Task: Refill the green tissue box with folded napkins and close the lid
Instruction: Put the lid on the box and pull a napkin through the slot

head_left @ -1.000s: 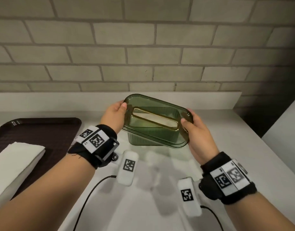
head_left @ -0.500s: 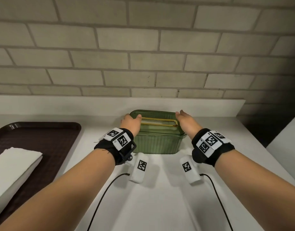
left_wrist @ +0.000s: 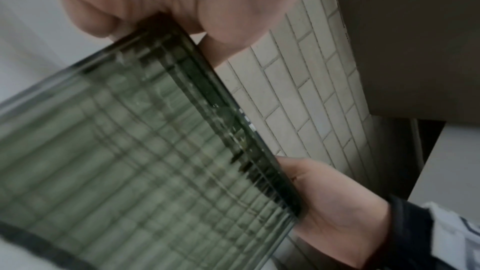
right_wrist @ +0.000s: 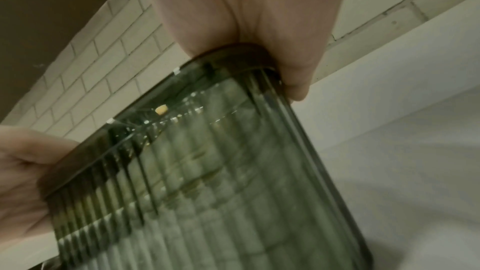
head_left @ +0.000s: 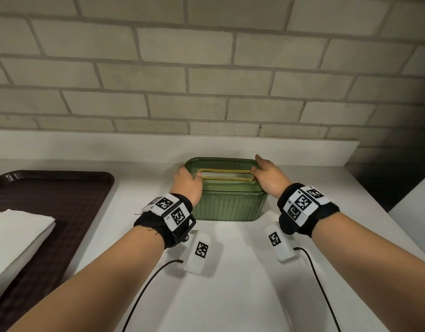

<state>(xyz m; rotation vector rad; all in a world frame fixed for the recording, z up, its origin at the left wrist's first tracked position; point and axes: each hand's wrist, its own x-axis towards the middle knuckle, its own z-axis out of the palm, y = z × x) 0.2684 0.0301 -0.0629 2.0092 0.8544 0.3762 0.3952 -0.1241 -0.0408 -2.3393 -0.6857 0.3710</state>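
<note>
The ribbed green tissue box (head_left: 227,207) stands on the white counter near the back ledge. Its green lid (head_left: 221,167) with a gold-rimmed slot sits level on top, and white napkins (head_left: 224,175) show through the slot. My left hand (head_left: 187,180) lies over the lid's left end, thumb on top and fingers wrapped over the rim (left_wrist: 98,22). My right hand (head_left: 266,172) lies flat on the lid's right end with its fingers straight toward the far edge. The box wall (right_wrist: 221,182) fills the right wrist view under my right hand (right_wrist: 246,17).
A dark brown tray (head_left: 63,190) lies at the left with a stack of folded white napkins (head_left: 17,238) on it. A brick wall and a raised white ledge (head_left: 134,147) run close behind the box. A dark gap (head_left: 386,180) opens at the right.
A second ago both hands held the lid tilted above the box. It has come down level onto the box, and the hands now rest on its two ends.
</note>
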